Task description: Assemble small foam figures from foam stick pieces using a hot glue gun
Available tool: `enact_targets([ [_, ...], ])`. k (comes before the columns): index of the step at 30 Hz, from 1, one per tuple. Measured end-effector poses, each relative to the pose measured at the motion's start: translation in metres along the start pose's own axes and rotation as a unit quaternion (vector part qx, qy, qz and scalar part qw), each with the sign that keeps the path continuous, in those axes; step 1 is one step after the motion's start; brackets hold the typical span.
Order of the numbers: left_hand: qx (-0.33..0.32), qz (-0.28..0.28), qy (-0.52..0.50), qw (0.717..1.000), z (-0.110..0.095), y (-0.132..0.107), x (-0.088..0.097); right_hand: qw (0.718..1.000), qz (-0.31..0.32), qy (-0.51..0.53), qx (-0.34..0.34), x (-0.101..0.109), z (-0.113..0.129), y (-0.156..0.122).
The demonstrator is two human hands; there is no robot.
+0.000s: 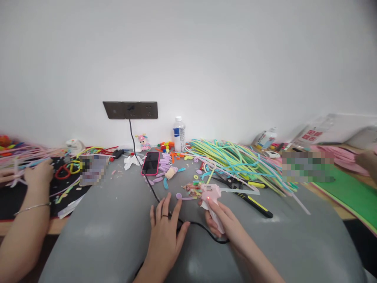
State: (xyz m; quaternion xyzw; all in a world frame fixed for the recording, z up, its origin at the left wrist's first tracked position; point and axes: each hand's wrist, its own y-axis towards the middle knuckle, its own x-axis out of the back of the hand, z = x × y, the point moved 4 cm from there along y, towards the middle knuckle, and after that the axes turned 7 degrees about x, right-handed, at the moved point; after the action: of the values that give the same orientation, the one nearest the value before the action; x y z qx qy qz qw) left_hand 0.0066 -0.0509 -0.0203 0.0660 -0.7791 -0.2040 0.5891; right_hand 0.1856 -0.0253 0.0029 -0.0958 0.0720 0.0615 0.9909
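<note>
My right hand (225,222) is wrapped round the handle of a pink hot glue gun (211,196), whose red light is on and whose nozzle points at a small multicoloured craft piece (193,190) on the grey table (112,228). My left hand (165,228) lies flat on the table with fingers spread, a ring on one finger, and its fingertips are close to a small purple disc (178,195). The gun's black cord (147,177) runs under my left hand up to the wall socket (130,110).
A pink-cased phone (151,162), purple and coloured fuzzy pieces, a water bottle (179,134) and a heap of green, yellow and blue pipe cleaners (235,161) lie behind. Yellow-black pliers (250,198) lie right. Another person's arm with a bracelet (29,208) works at left; another hand (366,161) at right.
</note>
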Motion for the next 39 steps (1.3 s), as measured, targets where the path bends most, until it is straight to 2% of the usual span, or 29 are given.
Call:
enact_targets([
  [6, 0.029, 0.000, 0.002, 1.000, -0.001, 0.003, -0.004, 0.997, 0.021, -0.058, -0.046, 0.003, -0.003, 0.011],
  [14, 0.030, 0.009, -0.003, 1.000, -0.001, 0.001, -0.003, 0.992, 0.051, -0.101, -0.064, 0.008, -0.005, 0.023],
  [28, 0.042, 0.020, -0.008, 0.999, -0.001, 0.002, -0.004, 0.986, 0.082, -0.136, -0.057, 0.007, -0.001, 0.022],
  [39, 0.043, 0.015, -0.015, 0.999, -0.002, 0.001, -0.004, 0.983, 0.065, -0.163, -0.047, 0.008, 0.014, 0.021],
])
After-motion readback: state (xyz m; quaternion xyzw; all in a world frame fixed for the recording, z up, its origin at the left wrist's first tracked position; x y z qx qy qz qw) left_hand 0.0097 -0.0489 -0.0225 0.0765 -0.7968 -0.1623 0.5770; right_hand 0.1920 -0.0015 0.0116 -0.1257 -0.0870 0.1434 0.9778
